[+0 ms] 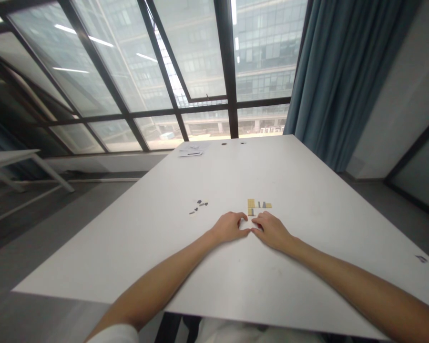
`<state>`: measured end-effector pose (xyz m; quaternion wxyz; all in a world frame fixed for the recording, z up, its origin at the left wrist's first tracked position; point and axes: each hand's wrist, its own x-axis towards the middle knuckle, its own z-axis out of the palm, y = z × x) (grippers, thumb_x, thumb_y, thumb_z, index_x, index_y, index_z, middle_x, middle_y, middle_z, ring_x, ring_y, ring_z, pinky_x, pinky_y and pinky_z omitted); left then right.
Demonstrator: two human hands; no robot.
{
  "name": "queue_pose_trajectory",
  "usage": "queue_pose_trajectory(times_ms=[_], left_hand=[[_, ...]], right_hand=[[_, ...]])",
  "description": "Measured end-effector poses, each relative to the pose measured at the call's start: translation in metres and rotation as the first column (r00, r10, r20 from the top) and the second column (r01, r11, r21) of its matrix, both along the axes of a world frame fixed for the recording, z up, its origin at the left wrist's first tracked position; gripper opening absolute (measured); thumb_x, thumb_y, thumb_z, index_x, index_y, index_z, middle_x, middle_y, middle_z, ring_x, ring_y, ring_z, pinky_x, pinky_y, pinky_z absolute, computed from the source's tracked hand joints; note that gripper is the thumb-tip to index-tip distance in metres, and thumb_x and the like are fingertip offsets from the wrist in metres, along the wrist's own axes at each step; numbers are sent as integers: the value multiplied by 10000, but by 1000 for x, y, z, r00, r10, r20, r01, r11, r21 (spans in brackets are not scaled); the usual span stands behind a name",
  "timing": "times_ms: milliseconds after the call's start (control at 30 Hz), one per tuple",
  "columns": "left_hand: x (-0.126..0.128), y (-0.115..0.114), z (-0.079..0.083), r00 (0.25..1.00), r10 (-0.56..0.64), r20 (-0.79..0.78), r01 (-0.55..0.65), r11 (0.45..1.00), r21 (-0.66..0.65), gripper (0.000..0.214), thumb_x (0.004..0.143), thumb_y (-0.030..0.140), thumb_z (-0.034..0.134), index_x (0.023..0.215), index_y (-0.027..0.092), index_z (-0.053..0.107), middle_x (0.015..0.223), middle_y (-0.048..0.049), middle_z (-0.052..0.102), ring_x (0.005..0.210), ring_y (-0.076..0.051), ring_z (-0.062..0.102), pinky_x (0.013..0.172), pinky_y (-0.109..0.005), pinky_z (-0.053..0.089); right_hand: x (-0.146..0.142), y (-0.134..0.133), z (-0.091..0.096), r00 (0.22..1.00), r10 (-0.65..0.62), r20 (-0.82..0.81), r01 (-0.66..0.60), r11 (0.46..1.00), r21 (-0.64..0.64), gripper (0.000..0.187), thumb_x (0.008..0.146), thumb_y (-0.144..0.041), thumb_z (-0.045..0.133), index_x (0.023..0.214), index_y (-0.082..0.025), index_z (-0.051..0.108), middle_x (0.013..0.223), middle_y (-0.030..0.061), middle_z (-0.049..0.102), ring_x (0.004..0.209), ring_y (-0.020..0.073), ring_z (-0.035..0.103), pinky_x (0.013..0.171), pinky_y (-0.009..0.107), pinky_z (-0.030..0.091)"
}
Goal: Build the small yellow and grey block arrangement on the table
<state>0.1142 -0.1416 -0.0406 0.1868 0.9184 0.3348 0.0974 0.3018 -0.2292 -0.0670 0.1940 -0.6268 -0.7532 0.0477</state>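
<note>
My left hand (231,226) rests on the white table (218,181) with its fingers curved and a gap between index finger and thumb. Facing it, my right hand (270,230) is bent the same way, its thumb tip almost meeting the left thumb. I see nothing gripped in either hand, though a tiny piece at the fingertips would be too small to make out. Just beyond the fingers lie small flat yellow pieces (250,203), looking like toy building plates. Thin grey pieces (264,205) sit among them. The curled fingers hide part of this area.
Several small dark pieces (199,202) are scattered left of my hands. White papers (191,151) lie at the far left corner of the table, and a small dark item (421,258) near the right edge. Windows and a blue curtain (343,71) stand behind.
</note>
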Motion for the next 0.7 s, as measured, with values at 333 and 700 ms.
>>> queue_pose_trajectory(times_ms=[333,700], left_hand=[[-5,4,-7,1000,23,6,-23,1000,9,345,806,426,673,1068,216,752,707,3,691,649,-150,621,614,-245,408],[3,4,-9,998,54,9,-55,998,34,315,814,435,665,1038,235,760,710,4,700,673,-155,631,644,-247,420]], right_hand=[[-5,-3,-2,999,-34,1,34,999,4,215,933,-282,621,740,-191,641,821,29,631,867,180,551,748,278,361],[-9,3,-9,993,-112,-21,113,993,34,213,947,-246,582,761,-183,665,841,50,649,862,187,559,765,279,384]])
